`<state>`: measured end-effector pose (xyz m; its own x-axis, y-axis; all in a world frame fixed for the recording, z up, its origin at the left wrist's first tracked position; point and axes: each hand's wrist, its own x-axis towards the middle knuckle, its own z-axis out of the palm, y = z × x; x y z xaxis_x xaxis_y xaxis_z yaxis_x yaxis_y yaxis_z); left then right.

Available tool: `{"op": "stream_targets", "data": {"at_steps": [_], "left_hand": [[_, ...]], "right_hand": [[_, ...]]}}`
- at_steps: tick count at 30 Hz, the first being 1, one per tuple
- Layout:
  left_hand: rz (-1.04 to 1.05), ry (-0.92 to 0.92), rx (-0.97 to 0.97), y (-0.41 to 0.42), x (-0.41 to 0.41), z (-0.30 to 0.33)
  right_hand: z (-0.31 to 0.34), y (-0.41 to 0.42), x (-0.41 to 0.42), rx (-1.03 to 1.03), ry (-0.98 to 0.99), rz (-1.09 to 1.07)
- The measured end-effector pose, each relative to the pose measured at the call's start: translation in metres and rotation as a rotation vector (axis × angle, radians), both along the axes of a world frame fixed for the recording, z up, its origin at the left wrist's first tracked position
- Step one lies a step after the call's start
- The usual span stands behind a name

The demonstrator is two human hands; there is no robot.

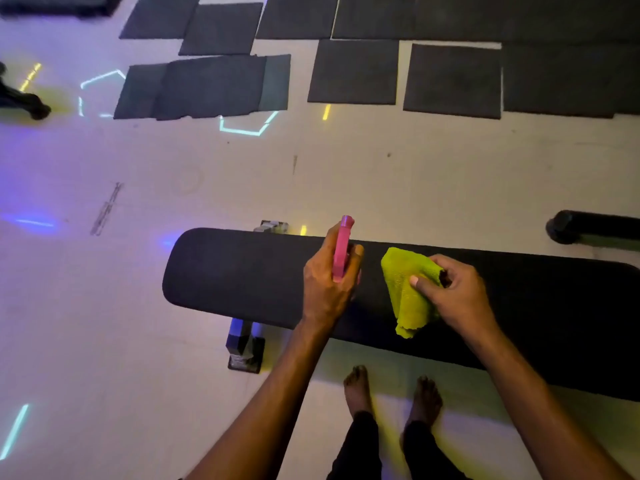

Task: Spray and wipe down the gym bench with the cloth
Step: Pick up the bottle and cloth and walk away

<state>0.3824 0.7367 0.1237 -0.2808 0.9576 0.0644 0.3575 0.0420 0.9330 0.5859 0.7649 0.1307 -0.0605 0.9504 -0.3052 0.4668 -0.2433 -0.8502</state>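
Observation:
A long black padded gym bench (242,275) runs across the view from the left centre to the right edge. My left hand (325,285) grips a pink spray bottle (342,249) above the bench's middle, its head pointing away from me. Just to the right, my right hand (453,289) pinches a bunched yellow-green cloth (405,292) that hangs down over the bench pad. The bottle's lower body is hidden behind my left hand.
The bench's metal foot (244,348) stands on the pale floor below its left end. Dark rubber mats (207,86) cover the floor farther away. A black roller or tube (588,226) lies at the right edge. My bare feet (391,393) stand beside the bench's near edge.

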Motion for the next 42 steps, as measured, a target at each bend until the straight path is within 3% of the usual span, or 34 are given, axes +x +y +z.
{"op": "stream_targets", "data": {"at_steps": [11,21,32,42], "left_hand": [[-0.268,-0.006,0.166,0.007,0.055,0.167],[-0.486,-0.021,0.305,-0.005,0.119,0.273],[-0.827,-0.124,0.240,-0.086,0.164,0.343],[-1.239,-0.193,0.214,-0.154,0.186,0.365]], "right_hand": [[0.169,-0.026,0.051,0.250,0.040,-0.254],[0.280,-0.098,0.097,0.461,0.011,-0.504],[0.330,-0.243,0.132,0.529,-0.098,-0.873],[0.347,-0.371,0.098,0.590,-0.108,-1.173]]}}
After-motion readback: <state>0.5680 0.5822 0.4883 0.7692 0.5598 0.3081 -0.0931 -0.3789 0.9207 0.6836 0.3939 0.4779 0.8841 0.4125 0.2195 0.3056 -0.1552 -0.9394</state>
